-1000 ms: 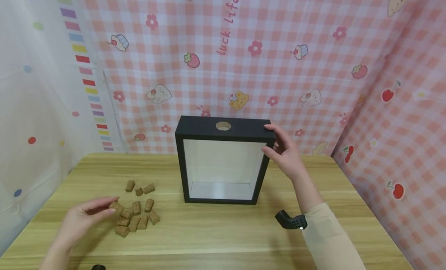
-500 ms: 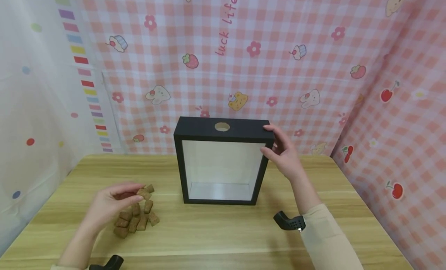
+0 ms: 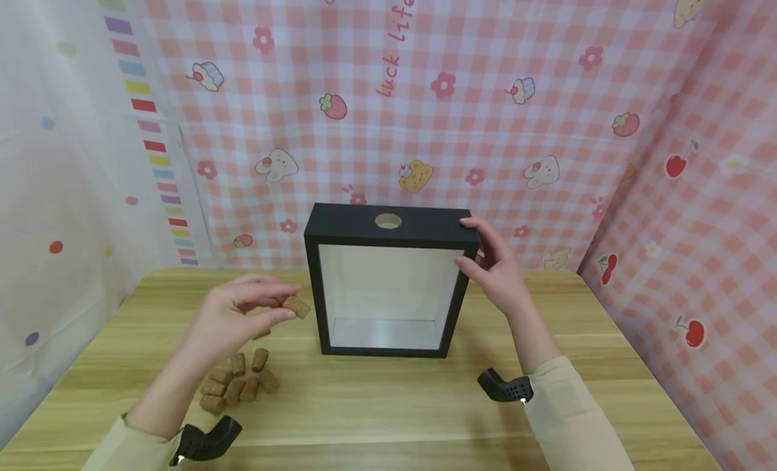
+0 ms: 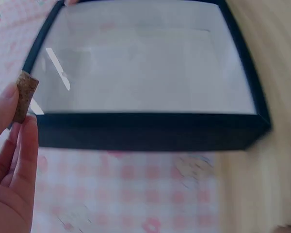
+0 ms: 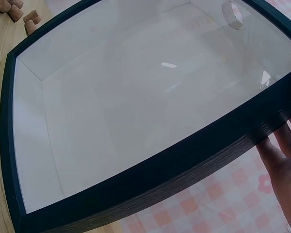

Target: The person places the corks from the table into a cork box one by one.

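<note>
Between thumb and fingertips my left hand (image 3: 237, 316) pinches a wine cork (image 3: 297, 306), held in the air just left of the box. The left wrist view shows the same cork (image 4: 25, 97) near the box's frame, apart from the hole. A black shadow box (image 3: 312, 289) with a clear front and white inside stands upright on the table; a round hole (image 3: 388, 220) is cut in its top. My right hand (image 3: 500, 272) grips the box's upper right corner, thumb on the front frame and fingers over the top and side.
Several loose corks (image 3: 233, 383) lie on the wooden table (image 3: 388, 410) at the left, partly behind the left forearm. A pink checked cloth (image 3: 364, 140) hangs behind the table. Black wrist camera mounts (image 3: 209, 440) stick out from both sleeves.
My left hand has lifted a cork from the pile and carried it up and to the right, toward the box. The right hand and the box have stayed in place.
</note>
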`<state>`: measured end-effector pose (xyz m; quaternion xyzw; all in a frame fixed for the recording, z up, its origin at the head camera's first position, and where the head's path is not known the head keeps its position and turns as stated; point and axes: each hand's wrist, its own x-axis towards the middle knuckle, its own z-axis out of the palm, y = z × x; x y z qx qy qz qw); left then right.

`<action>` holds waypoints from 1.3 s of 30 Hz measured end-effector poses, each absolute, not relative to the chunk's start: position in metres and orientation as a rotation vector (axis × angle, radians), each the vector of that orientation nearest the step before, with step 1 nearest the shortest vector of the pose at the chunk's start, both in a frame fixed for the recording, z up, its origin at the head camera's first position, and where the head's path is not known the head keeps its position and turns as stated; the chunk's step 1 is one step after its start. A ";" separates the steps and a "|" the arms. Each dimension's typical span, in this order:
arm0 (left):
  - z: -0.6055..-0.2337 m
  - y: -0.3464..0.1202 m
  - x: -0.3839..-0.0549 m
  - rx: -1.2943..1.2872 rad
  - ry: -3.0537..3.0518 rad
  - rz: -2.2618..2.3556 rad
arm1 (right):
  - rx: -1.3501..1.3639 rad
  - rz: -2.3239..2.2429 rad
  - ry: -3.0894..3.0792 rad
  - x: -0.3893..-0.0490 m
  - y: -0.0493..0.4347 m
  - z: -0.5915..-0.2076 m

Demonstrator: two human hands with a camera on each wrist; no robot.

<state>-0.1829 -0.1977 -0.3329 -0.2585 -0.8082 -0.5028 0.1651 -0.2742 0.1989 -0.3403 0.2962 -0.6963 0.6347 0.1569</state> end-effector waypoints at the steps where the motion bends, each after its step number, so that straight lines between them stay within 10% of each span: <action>1: -0.328 -0.193 -0.183 -0.743 -2.297 -1.419 | 0.847 1.815 -1.994 -0.274 0.199 -0.341; 39: -0.215 -0.089 -0.238 -0.881 -2.351 -0.975 | 0.880 1.824 -2.028 -0.273 0.203 -0.339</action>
